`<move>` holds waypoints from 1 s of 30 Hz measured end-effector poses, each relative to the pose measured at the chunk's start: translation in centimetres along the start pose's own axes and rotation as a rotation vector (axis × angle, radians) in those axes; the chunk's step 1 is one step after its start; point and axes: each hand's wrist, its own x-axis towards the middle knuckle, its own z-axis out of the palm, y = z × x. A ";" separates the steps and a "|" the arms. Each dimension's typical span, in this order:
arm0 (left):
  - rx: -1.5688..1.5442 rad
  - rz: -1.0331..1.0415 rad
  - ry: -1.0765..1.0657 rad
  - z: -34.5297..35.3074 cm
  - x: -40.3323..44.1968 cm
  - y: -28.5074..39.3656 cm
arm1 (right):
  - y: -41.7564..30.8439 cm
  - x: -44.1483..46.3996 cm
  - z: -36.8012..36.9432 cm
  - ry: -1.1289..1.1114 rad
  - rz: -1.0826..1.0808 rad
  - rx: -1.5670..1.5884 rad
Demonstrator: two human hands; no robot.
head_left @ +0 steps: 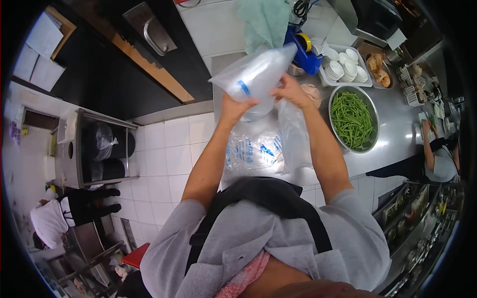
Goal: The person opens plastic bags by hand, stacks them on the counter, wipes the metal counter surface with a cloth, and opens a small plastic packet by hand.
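Both hands hold a clear plastic bag [256,74] with a blue print, raised above the steel counter and tilted. My left hand [236,108] grips its lower left side. My right hand [292,91] pinches its right edge, fingers closed. Right under my hands, at the counter's near end, lies a flat pack of clear plastic bags [248,151] with blue lettering. Beside it a loose cloudy plastic bag [295,131] hangs or lies below my right wrist. Something round and clear shows under the raised bag; what it is I cannot make out.
On the steel counter [392,144] to the right are a colander of green beans [352,120], a tray of white ramekins [346,67] and a pan of browned food [378,69]. A blue tape dispenser [310,62] and green towel [266,22] sit behind. Other people work at far left and right.
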 end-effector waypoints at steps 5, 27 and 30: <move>0.239 0.054 0.055 0.4 -0.4 -5.2 | 2.5 -0.3 1.3 0.031 0.132 -0.112; 0.532 0.007 0.245 1.7 -4.1 -5.1 | 6.3 0.6 -3.1 -0.058 0.199 0.302; 0.451 0.024 0.233 2.0 -2.0 -7.5 | 5.6 -0.1 -0.6 -0.005 0.143 0.134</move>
